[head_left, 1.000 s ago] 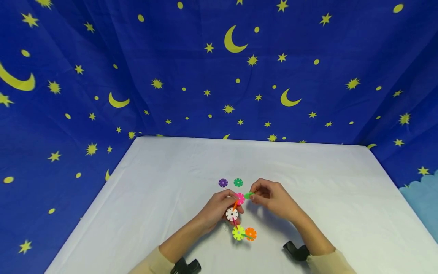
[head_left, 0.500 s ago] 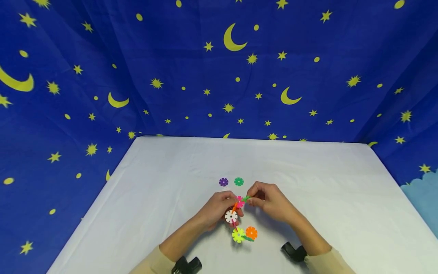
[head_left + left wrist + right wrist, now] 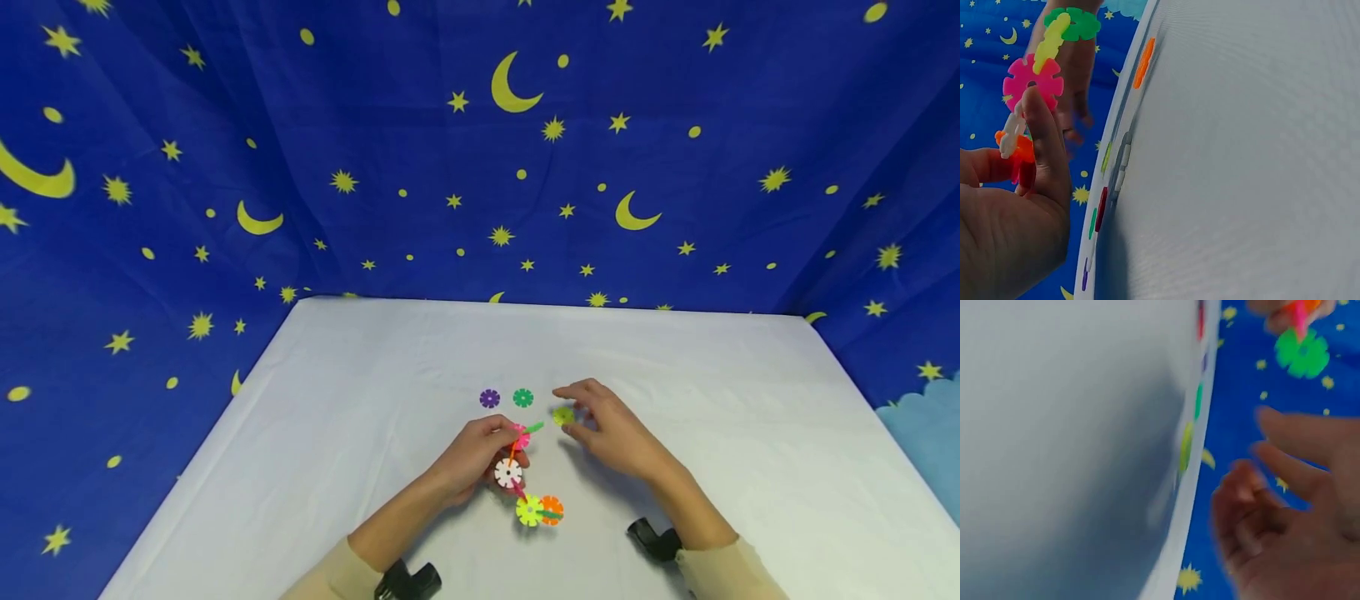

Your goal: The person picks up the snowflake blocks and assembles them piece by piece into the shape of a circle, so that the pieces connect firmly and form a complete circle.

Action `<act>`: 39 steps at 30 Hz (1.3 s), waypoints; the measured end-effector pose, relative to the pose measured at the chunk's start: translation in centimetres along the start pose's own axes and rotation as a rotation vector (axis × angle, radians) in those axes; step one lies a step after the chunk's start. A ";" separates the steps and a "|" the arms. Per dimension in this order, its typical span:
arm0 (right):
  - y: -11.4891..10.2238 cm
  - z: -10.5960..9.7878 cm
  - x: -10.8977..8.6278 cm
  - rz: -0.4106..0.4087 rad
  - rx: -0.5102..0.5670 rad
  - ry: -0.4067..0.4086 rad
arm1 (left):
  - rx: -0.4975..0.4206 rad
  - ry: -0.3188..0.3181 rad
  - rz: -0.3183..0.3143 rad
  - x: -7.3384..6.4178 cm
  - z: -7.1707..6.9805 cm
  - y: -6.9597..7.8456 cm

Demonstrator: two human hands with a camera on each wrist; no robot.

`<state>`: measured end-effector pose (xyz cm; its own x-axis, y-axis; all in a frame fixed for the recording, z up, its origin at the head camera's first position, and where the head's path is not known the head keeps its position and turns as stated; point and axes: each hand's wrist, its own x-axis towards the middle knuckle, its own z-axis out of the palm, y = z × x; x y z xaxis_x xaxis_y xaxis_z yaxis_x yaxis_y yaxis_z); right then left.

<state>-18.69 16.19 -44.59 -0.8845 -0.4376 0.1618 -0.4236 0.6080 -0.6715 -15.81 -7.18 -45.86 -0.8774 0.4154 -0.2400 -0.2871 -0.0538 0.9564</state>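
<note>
The toy chain (image 3: pixel 513 468) is made of little notched wheels, pushed together slot into slot. The left hand (image 3: pixel 474 458) pinches it near the top pink wheel (image 3: pixel 520 437), and it hangs in the air above the white cloth (image 3: pixel 712 400). It looks like thin plastic, so I think it is very light, stiff and a bit smooth. It should not break easily, but it could twist where the wheels meet, and a hard tug might pop a slot loose. That pink wheel seems a good spot to hold, right by the green end wheel (image 3: pixel 535 427) that sticks out sideways. Squeezing a wheel on its flat faces should stop the wobble. The white wheel (image 3: pixel 503 478) and the low yellow wheel (image 3: pixel 524 515) dangle below, so they may swing.

The right hand (image 3: pixel 618 429) has its fingers spread apart and holds nothing. It is just beside the loose yellow wheel (image 3: pixel 563 416), which lies flat on the cloth. A flat wheel may be tricky to lift, so its rim is the best place to grab. A purple wheel (image 3: pixel 490 398) and a loose green wheel (image 3: pixel 522 397) lie farther back. Behind everything hangs a blue curtain (image 3: pixel 420 125) with yellow moons and stars
</note>
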 end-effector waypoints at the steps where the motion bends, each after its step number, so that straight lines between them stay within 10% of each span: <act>1: 0.3 -0.1 -0.1 0.010 -0.071 -0.016 | 0.002 0.006 -0.007 0.0 0.0 0.0; 6: 1.3 0.0 -0.6 0.054 -0.250 -0.099 | -0.053 0.029 -0.040 -0.1 -0.1 -0.1; 20: 1.9 0.6 -0.6 0.088 -0.253 -0.093 | -0.203 -0.127 -0.006 0.0 -0.4 -0.1; 39: 1.5 -0.2 -0.1 0.125 -0.075 -0.095 | -0.070 -0.033 0.008 0.3 -0.1 -0.3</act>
<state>-19.27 17.34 -45.46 -0.9102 -0.4141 0.0093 -0.3282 0.7073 -0.6261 -15.99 -7.16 -46.27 -0.8668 0.4446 -0.2260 -0.3077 -0.1203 0.9438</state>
